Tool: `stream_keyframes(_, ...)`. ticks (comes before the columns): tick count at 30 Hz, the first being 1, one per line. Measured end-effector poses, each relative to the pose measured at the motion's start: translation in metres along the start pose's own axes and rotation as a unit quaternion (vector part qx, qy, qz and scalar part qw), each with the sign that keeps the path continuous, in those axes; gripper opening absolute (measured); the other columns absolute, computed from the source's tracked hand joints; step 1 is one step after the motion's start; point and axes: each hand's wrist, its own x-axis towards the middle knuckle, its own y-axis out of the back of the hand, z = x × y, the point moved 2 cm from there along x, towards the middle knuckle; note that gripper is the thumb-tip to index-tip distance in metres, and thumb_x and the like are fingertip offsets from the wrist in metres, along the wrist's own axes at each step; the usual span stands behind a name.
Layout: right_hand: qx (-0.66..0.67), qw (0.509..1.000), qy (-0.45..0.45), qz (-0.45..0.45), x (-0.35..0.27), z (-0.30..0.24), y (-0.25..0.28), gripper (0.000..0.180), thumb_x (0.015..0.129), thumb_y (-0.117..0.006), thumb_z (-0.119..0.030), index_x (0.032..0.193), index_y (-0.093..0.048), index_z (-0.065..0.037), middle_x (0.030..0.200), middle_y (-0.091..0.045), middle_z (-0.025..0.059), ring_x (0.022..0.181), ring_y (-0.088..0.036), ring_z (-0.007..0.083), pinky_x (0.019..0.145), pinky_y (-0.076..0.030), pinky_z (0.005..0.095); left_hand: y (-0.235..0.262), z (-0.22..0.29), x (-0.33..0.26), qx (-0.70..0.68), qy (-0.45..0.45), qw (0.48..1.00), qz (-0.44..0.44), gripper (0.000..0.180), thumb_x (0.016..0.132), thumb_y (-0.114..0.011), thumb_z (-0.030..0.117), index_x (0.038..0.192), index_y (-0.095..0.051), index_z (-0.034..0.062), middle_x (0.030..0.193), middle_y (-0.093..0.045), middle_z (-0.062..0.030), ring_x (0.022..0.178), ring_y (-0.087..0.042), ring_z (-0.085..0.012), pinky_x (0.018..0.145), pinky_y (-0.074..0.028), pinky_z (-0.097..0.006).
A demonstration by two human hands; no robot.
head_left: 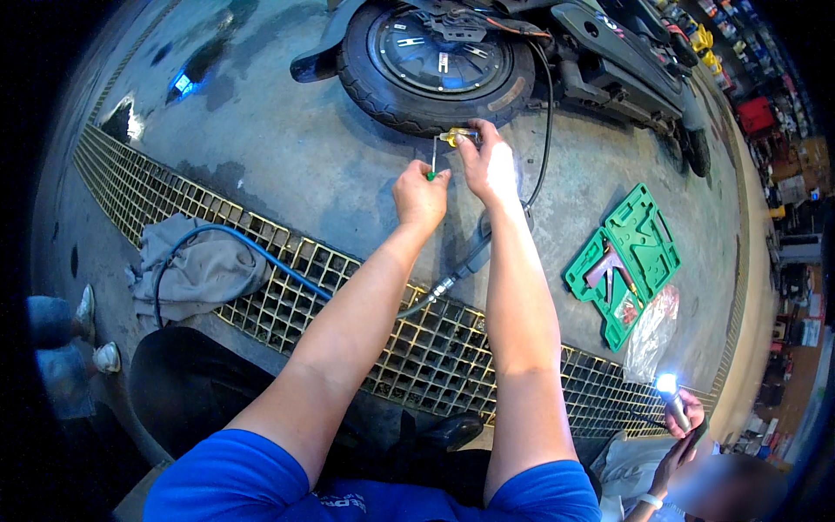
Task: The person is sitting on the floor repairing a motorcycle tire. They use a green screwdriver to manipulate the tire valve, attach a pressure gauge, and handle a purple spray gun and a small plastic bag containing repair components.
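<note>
My left hand (pixel 421 195) is closed round a thin metal tool (pixel 435 155) with a green end, its shaft pointing away from me. Beside it, my right hand (pixel 489 170) pinches a small tool with a yellow translucent handle (pixel 456 137). The tips of the two tools are close together; I cannot tell whether they touch. Just beyond both hands is the black tyre (pixel 387 111) of a scooter's wheel, with a dark hub (pixel 442 54). The scooter (pixel 600 65) lies on its side on the concrete floor.
An open green case (pixel 631 248) holds a pistol-shaped tool (pixel 606 270); clear plastic (pixel 654 326) lies beside it. A hose (pixel 474 261) crosses the floor grate (pixel 435 357). A grey cloth (pixel 196 270) lies left. Another person's hand (pixel 687 413) holds a lit torch (pixel 670 393), lower right.
</note>
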Motion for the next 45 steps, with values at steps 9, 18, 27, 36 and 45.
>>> stream_keyframes(9, -0.033, 0.998, 0.045, 0.010, 0.000, -0.003, -0.004, 0.033, 0.082, -0.062, -0.018, 0.109, -0.057, 0.001, 0.097, -0.064, 0.0240, 0.091, -0.063, 0.0375, 0.080, -0.050, 0.0410, -0.024, -0.024, 0.009, -0.265, 0.110, 0.953, -0.095, 0.027, 0.084, -0.064, 0.024, 0.085, -0.065, -0.0028, 0.071, -0.066, -0.0130, 0.063, -0.061, -0.0198, 0.058, -0.046, -0.036)
stream_keyframes(18, -0.025, 0.999, 0.038, 0.000, 0.000, -0.004, 0.001, 0.031, 0.081, -0.061, -0.013, 0.107, -0.057, 0.003, 0.099, -0.063, 0.0244, 0.095, -0.061, 0.0389, 0.083, -0.048, 0.0425, -0.007, -0.006, 0.002, 0.007, 0.000, 1.000, -0.023, 0.031, 0.075, -0.074, 0.028, 0.086, -0.067, -0.0003, 0.075, -0.067, -0.0162, 0.070, -0.066, -0.0267, 0.066, -0.050, -0.038)
stream_keyframes(27, -0.043, 0.998, 0.046, -0.004, 0.000, -0.007, 0.001, 0.031, 0.081, -0.061, -0.014, 0.107, -0.057, 0.003, 0.100, -0.063, 0.0238, 0.095, -0.060, 0.0389, 0.084, -0.048, 0.0429, 0.005, 0.004, -0.001, 0.063, -0.019, 0.997, -0.035, 0.027, 0.076, -0.072, 0.027, 0.088, -0.064, 0.0032, 0.084, -0.066, -0.0206, 0.082, -0.064, -0.0382, 0.074, -0.049, -0.045)
stream_keyframes(36, -0.045, 0.998, 0.051, -0.005, 0.001, -0.005, -0.001, 0.032, 0.081, -0.062, -0.013, 0.107, -0.056, 0.003, 0.099, -0.063, 0.0236, 0.095, -0.061, 0.0389, 0.082, -0.048, 0.0426, 0.005, 0.003, -0.001, 0.069, -0.015, 0.997, -0.036, 0.028, 0.077, -0.071, 0.027, 0.090, -0.064, 0.0038, 0.086, -0.066, -0.0199, 0.084, -0.064, -0.0385, 0.075, -0.050, -0.045)
stream_keyframes(45, -0.031, 0.999, 0.039, 0.014, 0.000, 0.000, -0.003, 0.030, 0.081, -0.063, -0.014, 0.105, -0.057, 0.003, 0.095, -0.064, 0.0236, 0.091, -0.062, 0.0386, 0.081, -0.048, 0.0429, -0.006, -0.010, 0.003, -0.002, -0.039, 0.999, -0.020, 0.031, 0.079, -0.072, 0.028, 0.086, -0.066, -0.0011, 0.073, -0.067, -0.0155, 0.067, -0.065, -0.0247, 0.063, -0.050, -0.036)
